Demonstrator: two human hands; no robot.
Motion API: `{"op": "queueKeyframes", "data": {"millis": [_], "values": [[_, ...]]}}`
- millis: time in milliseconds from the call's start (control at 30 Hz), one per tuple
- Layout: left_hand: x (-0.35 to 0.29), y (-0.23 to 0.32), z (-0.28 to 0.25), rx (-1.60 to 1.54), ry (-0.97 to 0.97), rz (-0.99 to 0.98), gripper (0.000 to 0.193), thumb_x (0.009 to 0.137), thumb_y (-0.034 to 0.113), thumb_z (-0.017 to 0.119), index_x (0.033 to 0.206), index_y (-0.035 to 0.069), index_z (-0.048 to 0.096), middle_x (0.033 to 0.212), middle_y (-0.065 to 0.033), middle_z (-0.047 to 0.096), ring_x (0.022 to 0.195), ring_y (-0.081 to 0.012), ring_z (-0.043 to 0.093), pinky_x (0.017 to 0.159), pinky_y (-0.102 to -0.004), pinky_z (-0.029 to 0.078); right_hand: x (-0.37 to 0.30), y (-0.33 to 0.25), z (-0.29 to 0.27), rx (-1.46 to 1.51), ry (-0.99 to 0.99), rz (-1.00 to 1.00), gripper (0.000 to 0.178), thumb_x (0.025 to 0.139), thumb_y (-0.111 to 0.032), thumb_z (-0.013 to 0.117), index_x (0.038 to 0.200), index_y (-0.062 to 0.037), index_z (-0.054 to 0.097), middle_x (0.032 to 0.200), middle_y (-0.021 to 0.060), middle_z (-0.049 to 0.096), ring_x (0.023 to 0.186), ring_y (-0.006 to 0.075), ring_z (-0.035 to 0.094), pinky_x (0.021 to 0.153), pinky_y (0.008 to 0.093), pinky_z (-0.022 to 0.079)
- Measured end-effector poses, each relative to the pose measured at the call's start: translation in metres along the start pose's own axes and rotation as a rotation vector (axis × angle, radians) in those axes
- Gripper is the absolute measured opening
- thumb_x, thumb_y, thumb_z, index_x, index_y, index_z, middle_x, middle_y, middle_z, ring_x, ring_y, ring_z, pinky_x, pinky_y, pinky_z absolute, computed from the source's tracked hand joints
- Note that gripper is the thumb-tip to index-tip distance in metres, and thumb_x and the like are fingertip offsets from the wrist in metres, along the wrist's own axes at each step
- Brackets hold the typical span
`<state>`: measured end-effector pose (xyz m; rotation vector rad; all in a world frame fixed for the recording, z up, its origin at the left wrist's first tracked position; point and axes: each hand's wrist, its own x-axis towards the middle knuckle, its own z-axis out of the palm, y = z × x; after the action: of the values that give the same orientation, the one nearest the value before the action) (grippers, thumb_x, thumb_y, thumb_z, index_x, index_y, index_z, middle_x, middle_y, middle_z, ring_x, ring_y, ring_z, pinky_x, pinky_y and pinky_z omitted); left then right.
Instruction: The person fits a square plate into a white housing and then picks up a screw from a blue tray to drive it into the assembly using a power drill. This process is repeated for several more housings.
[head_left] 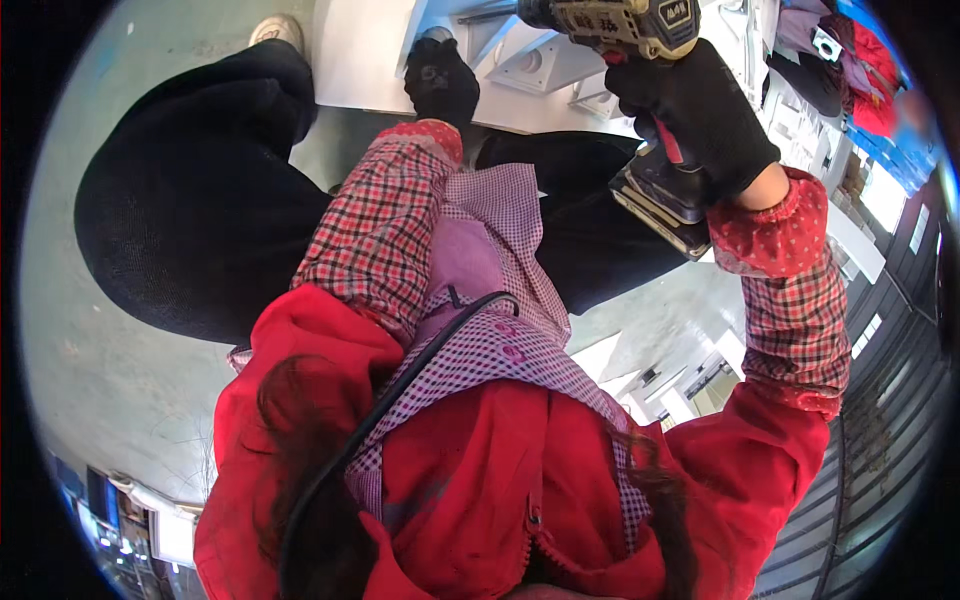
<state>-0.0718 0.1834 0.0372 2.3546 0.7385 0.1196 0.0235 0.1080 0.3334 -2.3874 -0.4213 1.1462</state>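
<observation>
A red jacket point(465, 450) and checked apron point(500, 345) fill the foreground, facing a white panel point(362, 60). At the view's top right, a cordless drill point(645, 25) sits in the gloved right hand point(708, 120), fingers wrapped around it. The gloved left hand point(441, 85) reaches to the panel, its grip impossible to tell.

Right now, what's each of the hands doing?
Left hand: at the white panel; grip can't be told.
Right hand: closed, holding the cordless drill.
</observation>
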Motion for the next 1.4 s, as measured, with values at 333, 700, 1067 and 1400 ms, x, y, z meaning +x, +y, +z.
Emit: {"op": "queueKeyframes", "data": {"millis": [333, 700, 1067, 1400], "values": [[-0.019, 0.005, -0.017, 0.21, -0.218, 0.184, 0.045, 0.079, 0.014, 0.047, 0.123, 0.005, 0.045, 0.121, -0.0169, 0.046, 0.109, -0.0343, 0.044, 0.088, -0.048, 0.036, 0.01, -0.042, -0.002, -0.094, -0.005, 0.195, 0.024, 0.078, -0.018, 0.063, 0.092, 0.0008, 0.058, 0.065, 0.0049, 0.058, 0.05, 0.0098, 0.055, 0.045, 0.0221, 0.043], [-0.03, 0.007, -0.014, 0.314, -0.219, 0.246, 0.046, 0.083, 0.015, 0.043, 0.126, 0.001, 0.041, 0.128, -0.0194, 0.042, 0.124, -0.0347, 0.034, 0.099, -0.0482, 0.029, 0.012, 0.001, -0.021, -0.511, -0.08, -0.503, 0.028, 0.076, -0.015, 0.065, 0.098, 0.0013, 0.057, 0.068, 0.0051, 0.059, 0.051, 0.0096, 0.054, 0.046, 0.0225, 0.043], [-0.032, 0.007, -0.011, 0.339, -0.219, 0.282, 0.046, 0.082, 0.015, 0.044, 0.124, -0.002, 0.042, 0.126, -0.0215, 0.043, 0.123, -0.0368, 0.035, 0.097, -0.0498, 0.03, 0.008, -0.012, -0.023, -0.355, -0.126, -0.153, 0.024, 0.076, -0.012, 0.064, 0.094, 0.0013, 0.055, 0.067, 0.0044, 0.057, 0.05, 0.0108, 0.053, 0.046, 0.0238, 0.042], [-0.033, 0.017, -0.016, 0.328, -0.275, 0.287, 0.047, 0.083, 0.013, 0.044, 0.126, -0.004, 0.039, 0.127, -0.0232, 0.042, 0.123, -0.0384, 0.035, 0.097, -0.0508, 0.03, 0.004, 0.003, -0.022, -0.569, -0.024, -0.507, 0.025, 0.077, -0.006, 0.059, 0.1, -0.001, 0.051, 0.067, 0.0053, 0.055, 0.055, 0.0111, 0.052, 0.049, 0.026, 0.042]]}}
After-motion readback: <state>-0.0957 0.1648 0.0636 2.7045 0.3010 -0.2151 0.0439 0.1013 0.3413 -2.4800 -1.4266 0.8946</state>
